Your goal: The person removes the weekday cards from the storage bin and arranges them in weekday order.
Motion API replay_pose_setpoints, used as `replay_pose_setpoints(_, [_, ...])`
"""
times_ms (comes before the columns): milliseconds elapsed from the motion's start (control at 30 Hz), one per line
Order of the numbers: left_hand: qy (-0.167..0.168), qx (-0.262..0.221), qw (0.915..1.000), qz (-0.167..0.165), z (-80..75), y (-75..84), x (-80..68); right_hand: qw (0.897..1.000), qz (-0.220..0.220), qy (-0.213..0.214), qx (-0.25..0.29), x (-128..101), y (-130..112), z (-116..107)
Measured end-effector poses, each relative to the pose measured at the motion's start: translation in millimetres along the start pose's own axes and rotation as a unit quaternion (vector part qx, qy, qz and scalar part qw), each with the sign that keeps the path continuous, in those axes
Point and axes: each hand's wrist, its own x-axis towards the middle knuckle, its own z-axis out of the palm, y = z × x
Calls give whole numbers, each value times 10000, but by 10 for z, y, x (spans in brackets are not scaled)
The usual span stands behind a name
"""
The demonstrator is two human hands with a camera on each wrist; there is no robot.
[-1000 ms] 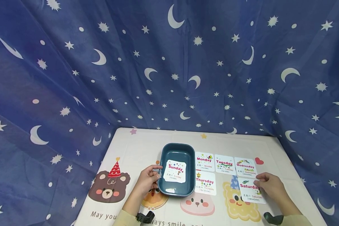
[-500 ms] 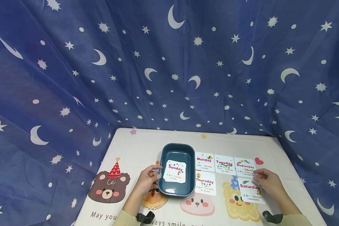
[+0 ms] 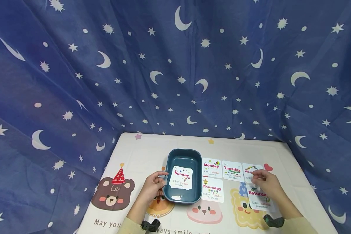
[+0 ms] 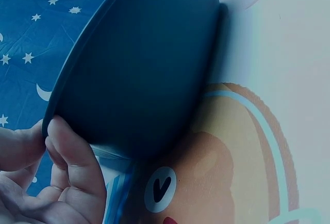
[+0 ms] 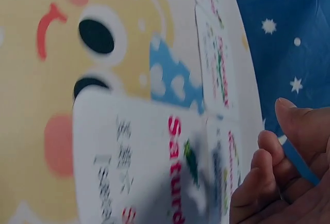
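Note:
My left hand (image 3: 152,187) pinches the left rim of a dark teal tray (image 3: 183,155) on the table; in the left wrist view, the thumb and fingers (image 4: 77,157) grip the rim. Inside lies a white Sunday card (image 3: 181,178). My right hand (image 3: 267,183) hovers over a Wednesday card (image 3: 247,169) and a Saturday card (image 3: 258,201), covering part of both. Its fingers (image 5: 258,180) are loosely bent with nothing between them and the thumb. Saturday lies right below Wednesday.
Right of the tray are a Monday card (image 3: 212,167), a Tuesday card (image 3: 232,170) and, below Monday, a Thursday card (image 3: 212,190). The printed tablecloth (image 3: 152,149) shows cartoon figures. A blue curtain (image 3: 134,81) with moons and stars stands behind the table.
My right hand has let go of the Saturday card's right side and moved left and up over the Wednesday card. The left hand and tray have stayed put.

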Motion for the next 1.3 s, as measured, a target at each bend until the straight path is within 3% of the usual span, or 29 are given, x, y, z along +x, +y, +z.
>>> replay_pose_setpoints(300, [44,35,10000,-27,-18,-5,5,9986,-27,-191,488,98,-263,206])
replay_pose_setpoints(833, [179,156,9997,-76,-4,35,2,9905,-513,-317,1239,210,-812,619])
replay_pose_setpoints(1300, [152,134,9998,-10,12,-3,4,9914,-715,-461,993,138,-1247,871])
